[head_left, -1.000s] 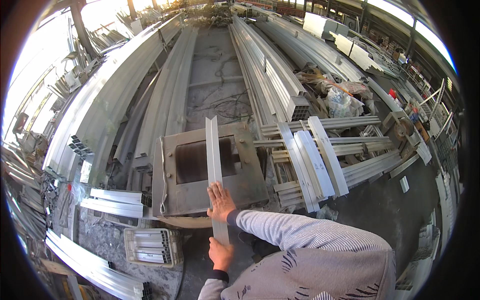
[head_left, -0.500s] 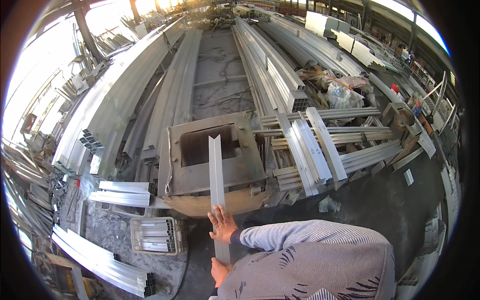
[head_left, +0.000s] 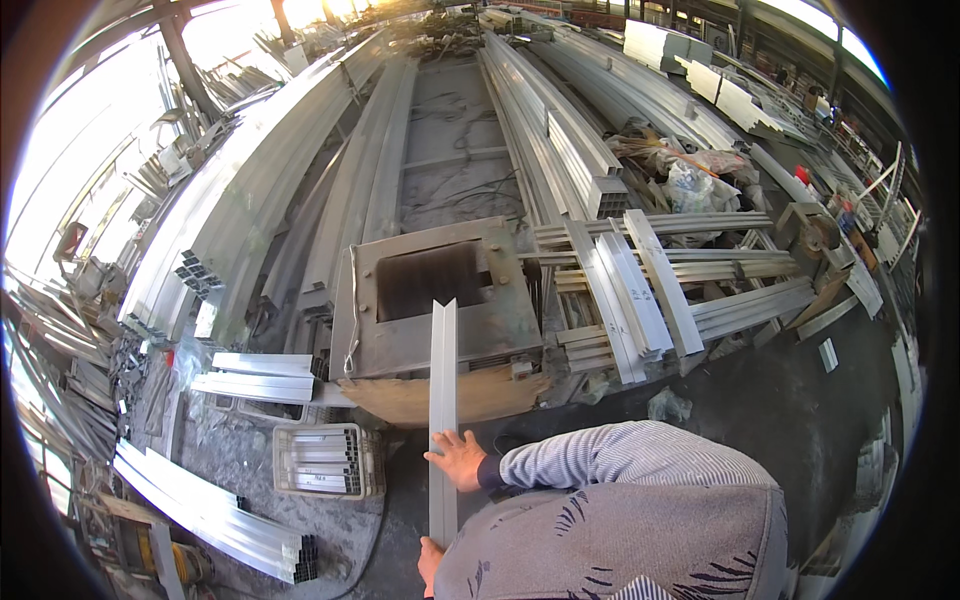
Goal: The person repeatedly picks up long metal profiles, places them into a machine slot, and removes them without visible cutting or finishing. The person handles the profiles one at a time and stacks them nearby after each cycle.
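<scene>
My left hand and right hand grasped the bar over the machine's front edge. I judged shifting took both.

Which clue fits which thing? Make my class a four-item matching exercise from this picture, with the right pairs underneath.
Things
1. Bar
2. Crate
3. Machine
4. Right hand

Clues
A. has a dark opening
B. on the bar, ahead of the left hand
C. silver, long, narrow
D. left of the bar, holding short pieces

Pairs: 1-C, 2-D, 3-A, 4-B
</scene>
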